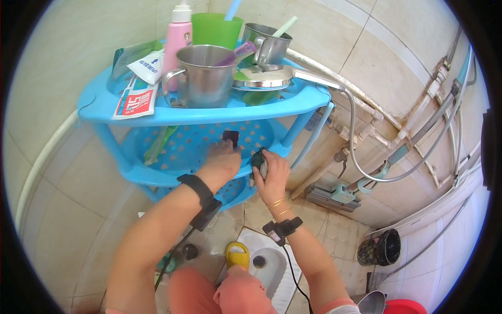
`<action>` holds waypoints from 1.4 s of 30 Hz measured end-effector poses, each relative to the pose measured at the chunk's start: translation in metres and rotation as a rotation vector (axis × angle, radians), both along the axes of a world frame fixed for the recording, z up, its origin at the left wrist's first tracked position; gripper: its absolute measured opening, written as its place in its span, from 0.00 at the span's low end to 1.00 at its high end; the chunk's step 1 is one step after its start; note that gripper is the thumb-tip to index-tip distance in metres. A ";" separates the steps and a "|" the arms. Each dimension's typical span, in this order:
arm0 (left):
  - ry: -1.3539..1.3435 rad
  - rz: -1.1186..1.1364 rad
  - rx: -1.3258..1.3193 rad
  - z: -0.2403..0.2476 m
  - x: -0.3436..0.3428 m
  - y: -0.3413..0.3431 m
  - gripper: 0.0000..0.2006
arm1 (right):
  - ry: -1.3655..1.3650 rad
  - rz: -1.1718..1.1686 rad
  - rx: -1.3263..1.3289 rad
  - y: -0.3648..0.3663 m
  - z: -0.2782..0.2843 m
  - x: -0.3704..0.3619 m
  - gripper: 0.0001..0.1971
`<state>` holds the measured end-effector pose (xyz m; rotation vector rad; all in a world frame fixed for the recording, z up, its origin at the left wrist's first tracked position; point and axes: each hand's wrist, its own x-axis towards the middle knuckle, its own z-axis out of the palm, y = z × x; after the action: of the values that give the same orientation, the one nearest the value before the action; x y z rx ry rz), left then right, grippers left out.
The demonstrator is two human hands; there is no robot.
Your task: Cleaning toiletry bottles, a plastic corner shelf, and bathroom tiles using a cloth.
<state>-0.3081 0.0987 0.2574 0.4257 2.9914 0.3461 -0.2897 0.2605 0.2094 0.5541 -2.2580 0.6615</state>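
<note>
My left hand (pixel 221 160) reaches over the middle shelf (pixel 178 149) of a blue plastic rack, its fingers slightly blurred. They are bent against a small dark square object (pixel 230 137) and seem to pinch it; what it is I cannot make out. At the shelf's right front edge, my right hand (pixel 274 177) is closed round a crumpled dark green and grey cloth (pixel 259 160). Part of that cloth is hidden by the fingers. A green toothbrush-like item (pixel 160 145) lies at the shelf's left end.
On the top shelf stand a pink pump bottle (pixel 178 44), steel mugs (pixel 205 76), a green cup (pixel 215 30), a white tube (pixel 148 67) and a shower head (pixel 263 77). Its hose (pixel 353 152) hangs right, before wall pipes. Below are a squat toilet (pixel 272 267) and a black-lined bin (pixel 387 246).
</note>
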 end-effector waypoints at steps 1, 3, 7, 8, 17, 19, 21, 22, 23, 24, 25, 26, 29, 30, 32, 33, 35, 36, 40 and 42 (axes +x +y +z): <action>-0.001 0.002 0.000 0.000 -0.004 0.004 0.22 | 0.006 0.004 -0.011 -0.001 -0.001 0.000 0.25; 0.086 0.031 -0.009 0.003 -0.011 0.016 0.16 | 0.009 -0.005 -0.015 0.001 -0.001 0.000 0.25; 0.142 0.015 0.010 -0.003 -0.032 0.026 0.16 | 0.009 0.011 -0.007 0.004 0.000 0.000 0.24; 0.165 0.013 0.165 -0.006 -0.036 0.027 0.16 | 0.010 0.017 -0.007 0.004 0.000 -0.001 0.24; -0.068 -0.112 0.520 0.011 -0.048 0.039 0.17 | 0.021 0.048 -0.027 0.001 -0.004 -0.002 0.26; -0.092 -0.097 0.653 0.013 -0.035 0.026 0.17 | 0.015 0.048 -0.012 0.004 -0.008 -0.004 0.26; 0.115 -0.160 0.595 -0.008 -0.020 0.008 0.18 | 0.008 0.061 -0.001 0.004 -0.003 -0.002 0.26; 0.118 -0.121 0.588 -0.016 -0.007 -0.003 0.18 | 0.005 0.061 -0.001 0.006 -0.004 -0.003 0.25; 0.169 -0.134 0.441 -0.008 0.014 -0.010 0.18 | 0.009 0.040 0.003 0.012 -0.003 -0.003 0.25; 0.215 -0.131 0.284 -0.004 0.036 -0.024 0.19 | 0.002 0.043 -0.007 0.010 -0.004 -0.002 0.25; 0.213 -0.102 0.276 -0.006 0.057 -0.037 0.19 | -0.002 0.038 -0.004 0.007 -0.003 0.001 0.25; 0.280 -0.062 0.220 -0.009 0.079 -0.051 0.19 | -0.002 0.022 -0.009 0.001 -0.004 0.003 0.25; 0.441 -0.036 0.150 -0.012 0.123 -0.084 0.19 | 0.023 0.010 0.026 -0.012 -0.011 0.012 0.27; 0.527 -0.053 0.124 -0.014 0.135 -0.096 0.20 | 0.044 0.013 0.053 -0.021 -0.013 0.016 0.27; 0.542 -0.010 0.252 -0.019 0.152 -0.124 0.21 | 0.020 0.064 0.107 -0.044 -0.007 0.031 0.28; 0.552 0.017 0.382 -0.022 0.156 -0.135 0.22 | -0.008 0.100 0.158 -0.058 -0.004 0.039 0.28; 0.682 0.256 0.527 -0.028 0.160 -0.157 0.21 | 0.017 0.114 0.209 -0.090 0.002 0.051 0.29; 0.803 0.487 0.673 -0.025 0.160 -0.163 0.21 | 0.020 0.184 0.203 -0.105 0.006 0.056 0.28; 0.920 0.525 0.633 -0.007 0.133 -0.175 0.21 | -0.044 0.508 0.024 -0.157 0.029 0.062 0.28; 0.771 0.504 0.691 -0.021 0.120 -0.186 0.23 | 0.084 0.580 -0.019 -0.194 0.062 0.076 0.28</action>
<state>-0.1886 -0.0877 0.2366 -0.2532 3.5859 1.6131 -0.2133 0.0667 0.2712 1.2247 -2.0070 0.9160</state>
